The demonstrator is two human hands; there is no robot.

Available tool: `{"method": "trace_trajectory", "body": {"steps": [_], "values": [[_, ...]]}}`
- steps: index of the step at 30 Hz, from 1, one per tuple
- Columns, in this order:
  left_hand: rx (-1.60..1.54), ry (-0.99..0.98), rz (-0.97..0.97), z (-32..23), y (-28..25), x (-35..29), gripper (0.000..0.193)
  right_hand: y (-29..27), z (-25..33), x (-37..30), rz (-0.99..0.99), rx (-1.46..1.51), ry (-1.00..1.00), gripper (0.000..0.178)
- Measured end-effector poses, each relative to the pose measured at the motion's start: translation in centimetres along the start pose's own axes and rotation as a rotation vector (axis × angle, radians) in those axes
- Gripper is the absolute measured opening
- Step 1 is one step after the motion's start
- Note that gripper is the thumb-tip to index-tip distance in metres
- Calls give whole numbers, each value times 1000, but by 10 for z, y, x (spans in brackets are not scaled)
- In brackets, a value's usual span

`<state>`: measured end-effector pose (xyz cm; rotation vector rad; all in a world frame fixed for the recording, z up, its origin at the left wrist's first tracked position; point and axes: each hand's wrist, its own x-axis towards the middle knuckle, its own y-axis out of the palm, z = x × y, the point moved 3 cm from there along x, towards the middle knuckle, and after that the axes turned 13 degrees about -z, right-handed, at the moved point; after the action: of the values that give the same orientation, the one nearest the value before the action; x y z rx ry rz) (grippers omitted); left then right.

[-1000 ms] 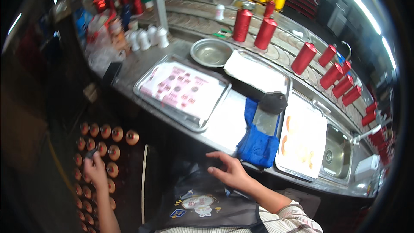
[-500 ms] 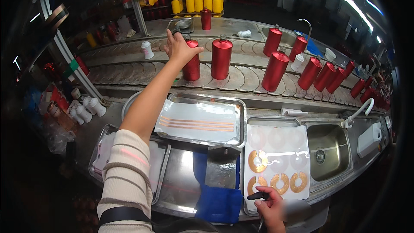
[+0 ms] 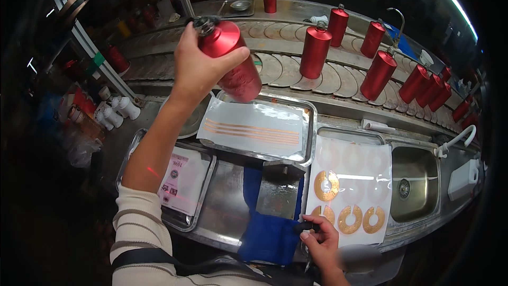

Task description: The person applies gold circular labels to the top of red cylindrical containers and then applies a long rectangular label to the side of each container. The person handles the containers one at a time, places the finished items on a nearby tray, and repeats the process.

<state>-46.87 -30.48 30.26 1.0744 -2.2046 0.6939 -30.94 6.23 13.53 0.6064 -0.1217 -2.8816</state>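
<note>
My left hand (image 3: pixel 197 71) is wrapped round a red bottle (image 3: pixel 241 79) near its shoulder. The bottle is tilted and held up over the back edge of a metal tray (image 3: pixel 312 122). In that tray lies a white sheet (image 3: pixel 264 115) with several thin copper-coloured strips. Low on the right, my right hand (image 3: pixel 323 244) is closed round a slim tool with a black end (image 3: pixel 303 227); its kind is unclear. Beside that hand lies a clear-covered sheet (image 3: pixel 381 177) with several gold C-shaped decals (image 3: pixel 326 185). A blue cloth (image 3: pixel 270 241) is left of the right hand.
Several red bottles (image 3: pixel 316 55) stand along a conveyor of overlapping metal plates (image 3: pixel 338 80). On the right is a sink (image 3: pixel 418 180) with a white tap (image 3: pixel 460 137). A metal block (image 3: pixel 279 193) rests on the cloth. Another tray (image 3: pixel 198 217) holds printed pink paper. White bottles (image 3: pixel 124 108) stand far left.
My left hand has lifted the red bottle off the conveyor and brought it nearer. My right hand has shifted slightly up and left in view, still holding the black-ended tool. The view has turned.
</note>
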Motion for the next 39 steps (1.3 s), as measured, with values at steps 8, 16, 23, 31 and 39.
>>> {"method": "trace_trajectory", "body": {"steps": [8,16,23,31,39], "values": [[294,-57,307,-73,-121,-191,65,66,2,-29,328,-494,-630,69],[299,-209,114,-83,-110,-268,73,98,-31,-41,325,-596,-809,95],[200,-119,258,-123,-122,-320,96,111,-8,0,305,-495,-667,110],[115,-164,208,-76,-150,-310,93,107,10,52,602,-372,-630,95],[-236,-290,492,-42,-119,-277,98,93,7,68,819,-348,-392,101]]}}
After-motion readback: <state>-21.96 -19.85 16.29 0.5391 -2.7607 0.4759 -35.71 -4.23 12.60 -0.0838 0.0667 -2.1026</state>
